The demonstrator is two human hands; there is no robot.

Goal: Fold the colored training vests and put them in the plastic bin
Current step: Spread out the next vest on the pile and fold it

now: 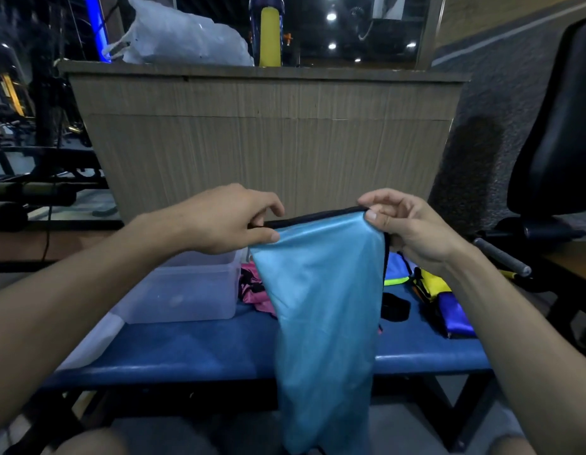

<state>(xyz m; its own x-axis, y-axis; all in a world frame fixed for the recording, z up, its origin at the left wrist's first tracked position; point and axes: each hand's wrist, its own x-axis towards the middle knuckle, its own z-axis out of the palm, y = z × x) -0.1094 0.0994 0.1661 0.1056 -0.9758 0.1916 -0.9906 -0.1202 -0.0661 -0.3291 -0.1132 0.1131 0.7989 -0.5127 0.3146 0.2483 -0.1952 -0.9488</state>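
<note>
A light blue vest [324, 310] with black trim hangs in the air over the blue bench [193, 353]. My left hand [229, 221] pinches its top edge at the left, and my right hand [409, 224] pinches the top right corner. The cloth drops down past the bench's front edge. A clear plastic bin [183, 290] stands on the bench under my left hand. A pink vest [255, 290] lies crumpled just right of the bin. More vests, yellow [432, 285], dark blue [454, 315] and one with neon green trim [396, 277], lie at the bench's right end.
A black strap [395, 307] lies on the bench near the right pile. A wooden counter [265, 139] stands behind the bench, with a white bag [180, 37] and a yellow bottle [270, 36] on top. A black chair [557, 126] is at the right, gym equipment at the left.
</note>
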